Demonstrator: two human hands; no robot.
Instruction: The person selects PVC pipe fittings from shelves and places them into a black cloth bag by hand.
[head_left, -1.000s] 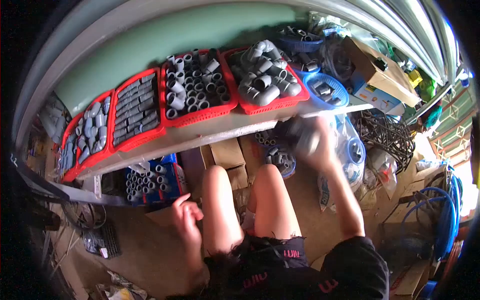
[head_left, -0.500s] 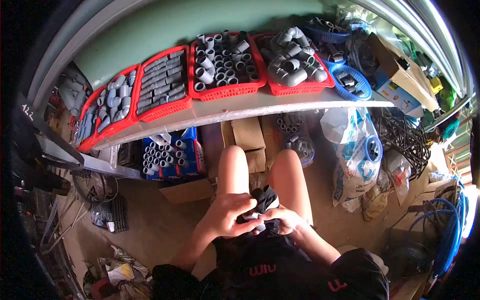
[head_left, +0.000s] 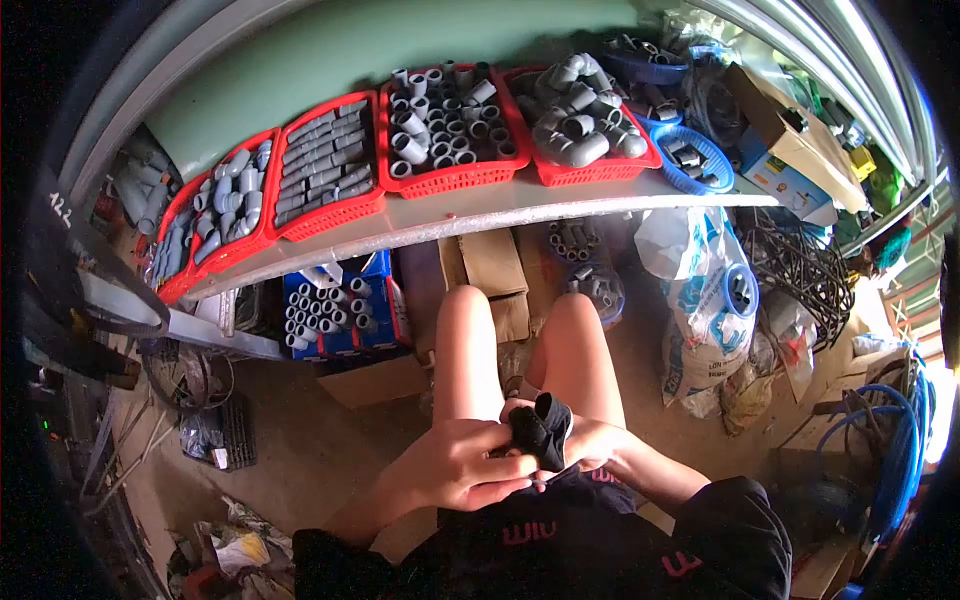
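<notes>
A dark, fabric-like bundle [head_left: 541,430] is between my two hands, above my lap. My left hand [head_left: 466,463] grips its left side, with fingers bent against it. My right hand [head_left: 590,443] is wrapped round the right side, its fingers partly hidden behind the bundle. Whatever lies inside the dark material cannot be made out. Black clothing with pink letters [head_left: 528,533] covers my lap just below the hands.
Ahead is a shelf [head_left: 440,212] with red baskets [head_left: 455,179] of grey pipe fittings and a blue basket [head_left: 697,160]. Below stand a blue box [head_left: 345,310] of pipe pieces, cardboard [head_left: 492,265] and a white sack [head_left: 700,345]. Blue hose [head_left: 903,440] hangs at right.
The dark bundle has turned and shifted slightly right and down. My right hand has moved right, and the pale piece seen earlier between the hands no longer shows. The view has shifted a little.
</notes>
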